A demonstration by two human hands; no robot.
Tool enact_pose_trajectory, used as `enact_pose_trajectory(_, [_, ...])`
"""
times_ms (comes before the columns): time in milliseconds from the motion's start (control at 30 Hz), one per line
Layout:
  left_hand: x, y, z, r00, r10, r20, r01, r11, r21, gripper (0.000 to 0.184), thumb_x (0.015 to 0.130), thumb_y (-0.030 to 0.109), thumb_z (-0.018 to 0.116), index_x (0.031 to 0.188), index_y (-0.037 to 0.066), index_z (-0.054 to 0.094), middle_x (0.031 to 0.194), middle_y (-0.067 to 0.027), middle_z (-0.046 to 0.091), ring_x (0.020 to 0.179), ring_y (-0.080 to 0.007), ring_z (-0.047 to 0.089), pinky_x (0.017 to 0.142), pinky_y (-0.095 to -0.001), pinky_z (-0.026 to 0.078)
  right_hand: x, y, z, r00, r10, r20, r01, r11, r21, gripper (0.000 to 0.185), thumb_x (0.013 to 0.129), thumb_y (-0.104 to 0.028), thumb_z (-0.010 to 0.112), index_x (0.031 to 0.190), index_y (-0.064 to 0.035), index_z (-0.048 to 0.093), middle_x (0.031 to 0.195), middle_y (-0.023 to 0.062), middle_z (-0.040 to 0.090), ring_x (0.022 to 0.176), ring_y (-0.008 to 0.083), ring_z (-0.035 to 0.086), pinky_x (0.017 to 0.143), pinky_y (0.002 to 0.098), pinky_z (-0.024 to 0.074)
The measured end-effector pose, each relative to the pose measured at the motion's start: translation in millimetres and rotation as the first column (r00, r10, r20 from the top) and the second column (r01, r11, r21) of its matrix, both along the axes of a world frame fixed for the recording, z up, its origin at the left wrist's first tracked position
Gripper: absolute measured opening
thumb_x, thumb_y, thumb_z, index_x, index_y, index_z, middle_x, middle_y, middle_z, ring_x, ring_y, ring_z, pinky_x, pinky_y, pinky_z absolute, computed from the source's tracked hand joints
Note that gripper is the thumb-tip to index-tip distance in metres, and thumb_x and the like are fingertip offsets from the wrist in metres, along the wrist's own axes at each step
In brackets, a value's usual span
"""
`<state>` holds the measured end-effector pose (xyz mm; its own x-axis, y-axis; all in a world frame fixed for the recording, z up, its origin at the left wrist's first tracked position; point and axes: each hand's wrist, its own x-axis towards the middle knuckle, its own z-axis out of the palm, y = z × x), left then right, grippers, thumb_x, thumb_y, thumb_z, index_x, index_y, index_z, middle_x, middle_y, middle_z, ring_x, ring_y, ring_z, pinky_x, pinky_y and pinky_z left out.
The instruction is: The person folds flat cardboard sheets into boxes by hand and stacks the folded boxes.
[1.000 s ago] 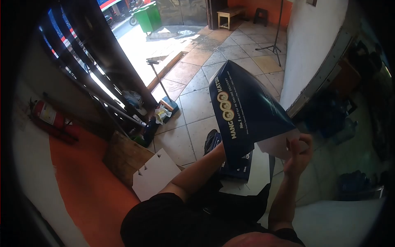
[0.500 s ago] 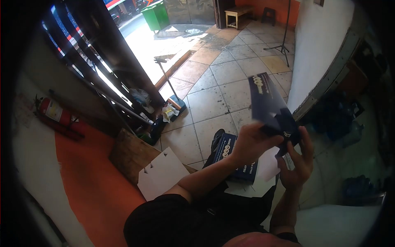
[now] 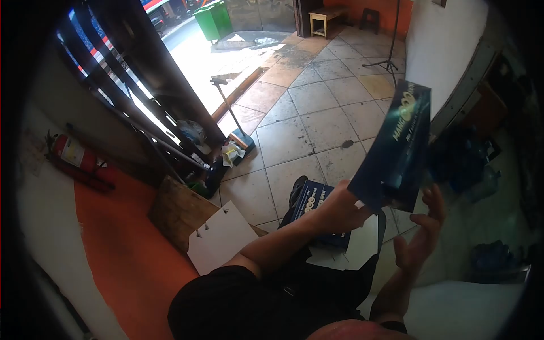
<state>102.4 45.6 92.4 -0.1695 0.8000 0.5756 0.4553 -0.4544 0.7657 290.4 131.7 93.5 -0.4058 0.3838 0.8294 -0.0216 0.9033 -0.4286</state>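
A dark blue cardboard box point(image 3: 399, 141) with pale yellow and white lettering is held up in front of me, tilted. Its lower left corner is in the grip of my left hand point(image 3: 343, 211), whose fingertips are partly hidden behind the card. My right hand point(image 3: 420, 232) is open just off the box's lower right end, fingers apart and holding nothing. Below my left forearm, more dark blue printed cardboard point(image 3: 330, 240) lies on my lap, next to a white sheet of card point(image 3: 362, 243).
On the left, a white notched card sheet point(image 3: 221, 238) rests against a wooden board point(image 3: 178, 212). A fire extinguisher point(image 3: 76, 156) hangs on the left wall. A broom and dustpan point(image 3: 241, 139) stand by the doorway. Blue plastic bottles point(image 3: 464, 164) are at the right.
The box has been raised and turned so its lettered side faces me, and its panels look more closed up. My right hand has let go and moved slightly right and down.
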Motion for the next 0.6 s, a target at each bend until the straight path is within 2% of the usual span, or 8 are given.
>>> enact_pose_trajectory(67, [-8,4,5,0.977,-0.143,-0.16,0.173,0.966,0.193,0.021,0.081,-0.007,0.062,0.093,0.009,0.068,0.093,-0.0044,0.07,0.09,-0.023,0.066,0.089,-0.0339,0.045,15,11,-7,0.999,-0.041,-0.015,0.041,0.999,0.024,0.05,0.088,-0.048,0.064,0.115,-0.0072,0.055,0.146,0.0276,0.039,0.128,0.0418,0.048,0.099,0.0477,0.0457])
enact_pose_trajectory(200, [-9,-4,8,0.867,-0.15,-0.475,0.146,0.988,-0.046,0.033,0.075,-0.008,0.061,0.098,0.015,0.069,0.1,-0.0003,0.068,0.097,-0.0187,0.061,0.088,-0.0334,0.043,20,8,12,0.973,-0.09,-0.212,0.078,0.995,-0.064,0.07,0.088,-0.055,0.065,0.137,-0.0083,0.048,0.147,0.0265,0.039,0.132,0.0399,0.046,0.097,0.0497,0.0499])
enact_pose_trajectory(267, [-9,-5,7,0.862,-0.147,-0.486,0.115,0.989,-0.096,0.033,0.075,-0.007,0.061,0.098,0.015,0.07,0.1,-0.0003,0.068,0.096,-0.0194,0.06,0.088,-0.033,0.043,23,13,5,0.997,-0.082,0.013,0.081,0.991,0.109,0.079,0.081,-0.061,0.071,0.135,-0.0085,0.05,0.147,0.024,0.041,0.13,0.0374,0.049,0.092,0.0443,0.0526])
enact_pose_trajectory(300, [-9,-6,7,0.856,-0.148,-0.495,0.085,0.985,-0.147,0.033,0.075,-0.006,0.062,0.098,0.015,0.07,0.101,-0.0003,0.067,0.094,-0.0202,0.06,0.088,-0.0327,0.043,14,6,14,0.996,-0.04,0.076,0.035,0.998,0.059,0.071,0.07,-0.047,0.085,0.125,-0.0104,0.061,0.134,0.0183,0.052,0.115,0.0331,0.058,0.082,0.038,0.0533])
enact_pose_trajectory(333, [-11,-5,6,0.856,-0.146,-0.495,0.085,0.986,-0.144,0.033,0.075,-0.006,0.062,0.098,0.015,0.07,0.101,-0.0003,0.067,0.094,-0.0202,0.06,0.088,-0.0327,0.043,12,6,14,0.996,-0.04,0.076,0.035,0.997,0.062,0.071,0.07,-0.047,0.085,0.125,-0.0104,0.061,0.134,0.0183,0.052,0.115,0.0331,0.058,0.082,0.038,0.0533])
enact_pose_trajectory(433, [-13,-7,4,0.824,-0.107,-0.556,0.009,0.984,-0.176,0.041,0.079,-0.003,0.064,0.115,0.016,0.068,0.097,-0.0021,0.069,0.09,-0.0228,0.06,0.088,-0.0341,0.044,4,-1,16,0.962,-0.043,0.27,0.048,0.999,-0.011,0.048,0.057,-0.009,0.09,0.1,-0.0114,0.071,0.098,0.0073,0.05,0.071,0.0186,0.057,0.061,0.0321,0.0461])
enact_pose_trajectory(500, [-11,-8,7,0.96,-0.073,-0.271,0.001,0.966,-0.257,0.058,0.083,0.001,0.066,0.138,0.018,0.054,0.092,-0.005,0.069,0.085,-0.0253,0.06,0.087,-0.0368,0.045,-4,-6,16,0.943,-0.056,0.327,0.067,0.998,-0.022,0.046,0.059,-0.008,0.089,0.1,-0.0108,0.07,0.096,0.0074,0.049,0.069,0.0183,0.056,0.06,0.0317,0.046])
enact_pose_trajectory(600, [-9,-12,11,0.949,-0.08,-0.306,0.006,0.972,-0.236,0.071,0.086,0.004,0.067,0.15,0.018,0.039,0.089,-0.0076,0.07,0.082,-0.0265,0.06,0.086,-0.0384,0.046,-6,-3,10,0.919,-0.062,0.39,0.087,0.995,-0.047,0.038,0.064,-0.002,0.085,0.097,-0.0087,0.068,0.093,0.008,0.047,0.068,0.0181,0.055,0.057,0.031,0.0453])
